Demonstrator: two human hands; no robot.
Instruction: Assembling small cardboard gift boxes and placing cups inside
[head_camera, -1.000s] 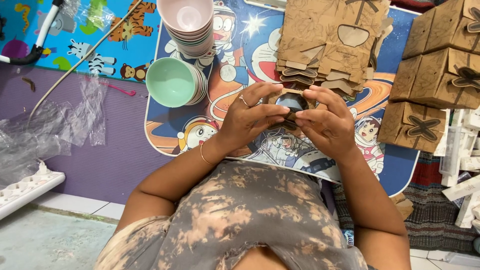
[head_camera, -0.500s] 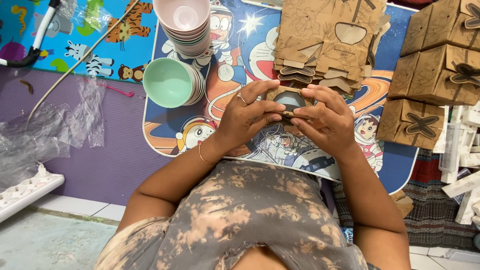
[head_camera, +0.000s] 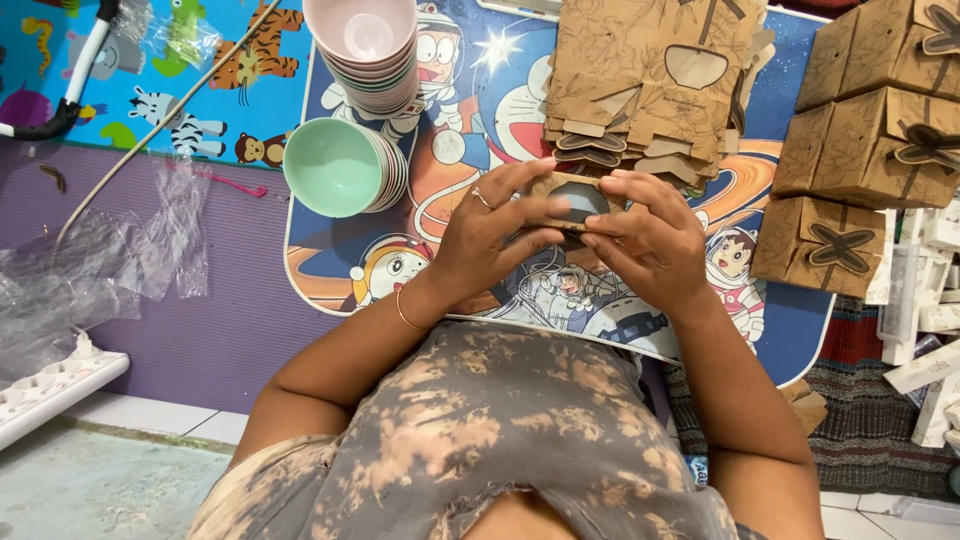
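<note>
One small brown cardboard box (head_camera: 577, 200), gripped between left hand (head_camera: 490, 240) and right hand (head_camera: 645, 240), above cartoon mat (head_camera: 460, 170). Two bowl stacks: pink (head_camera: 365, 50), green (head_camera: 345, 168). One flat carton pile (head_camera: 650, 80). Three assembled boxes (head_camera: 865, 150) at right.

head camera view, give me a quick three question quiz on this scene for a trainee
1. True or false: both the left hand and the right hand grip the small cardboard box.
2. Which bowls lie nearer the left hand: A) the green bowls or B) the pink bowls?
3. Fill in: the stack of flat cardboard cutouts lies just beyond the hands, and the folded cardboard boxes stand on the person's ____ side.

Key: 1 true; 2 A; 3 right
</note>
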